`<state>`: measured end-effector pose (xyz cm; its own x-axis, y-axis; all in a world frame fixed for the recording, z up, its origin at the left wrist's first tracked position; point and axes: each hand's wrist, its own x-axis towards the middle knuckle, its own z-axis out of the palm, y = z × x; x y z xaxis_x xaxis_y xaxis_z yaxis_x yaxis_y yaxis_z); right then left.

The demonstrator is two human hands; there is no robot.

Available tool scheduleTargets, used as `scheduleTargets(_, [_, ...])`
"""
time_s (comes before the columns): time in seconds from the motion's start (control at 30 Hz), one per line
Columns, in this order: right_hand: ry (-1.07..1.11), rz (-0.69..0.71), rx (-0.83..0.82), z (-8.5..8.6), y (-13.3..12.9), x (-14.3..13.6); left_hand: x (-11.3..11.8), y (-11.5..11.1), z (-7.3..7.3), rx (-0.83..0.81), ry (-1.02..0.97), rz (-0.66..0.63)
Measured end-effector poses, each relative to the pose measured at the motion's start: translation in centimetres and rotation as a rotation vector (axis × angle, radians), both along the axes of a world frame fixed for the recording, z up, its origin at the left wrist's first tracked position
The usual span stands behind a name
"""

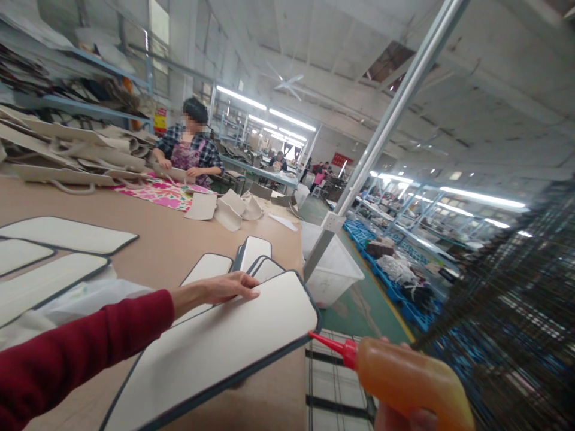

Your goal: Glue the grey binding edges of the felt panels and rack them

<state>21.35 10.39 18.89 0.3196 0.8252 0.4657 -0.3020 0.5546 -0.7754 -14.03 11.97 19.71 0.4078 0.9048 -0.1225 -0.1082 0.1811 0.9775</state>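
Right hand clamped on orange glue bottle — red nozzle; left hand flat on white panel.

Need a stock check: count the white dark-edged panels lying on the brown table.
7, perhaps more hidden: one under the left hand, panel; three overlapping just beyond; three at far left.

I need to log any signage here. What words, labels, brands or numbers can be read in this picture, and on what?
None can be read.
Red and yellow sign on the pillar: too blurred.
Red banner far back: too small.
Orange squeeze bottle in the right hand: no label visible.
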Motion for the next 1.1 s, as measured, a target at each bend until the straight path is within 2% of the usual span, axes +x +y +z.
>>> scheduleTargets(0.1, [-0.064,-0.022,0.024,-0.6,0.3,-0.5,0.1,-0.2,-0.2,-0.011,-0.004,0.014])
scheduleTargets(0.2, [-0.027,-0.044,0.062,-0.7,0.7,-1.2,0.1,-0.3,-0.4,-0.038,-0.005,0.039])
scheduleTargets(0.37, [0.086,0.029,0.020,0.8,0.6,-2.1,-0.1,-0.4,-0.9,-0.047,-0.022,0.068])
scheduleTargets(0.5, [0.117,0.013,0.062,1.5,0.3,-2.9,-0.2,-0.5,-1.2,-0.058,-0.044,0.102])
scheduleTargets(0.83, [0.018,0.042,0.038,-0.3,1.1,-2.8,-0.4,-0.7,-1.4,-0.076,-0.071,0.155])
scheduleTargets(1.1, [0.050,0.053,-0.006,-0.1,0.7,-3.8,-0.3,-0.5,-1.4,-0.129,-0.076,0.190])
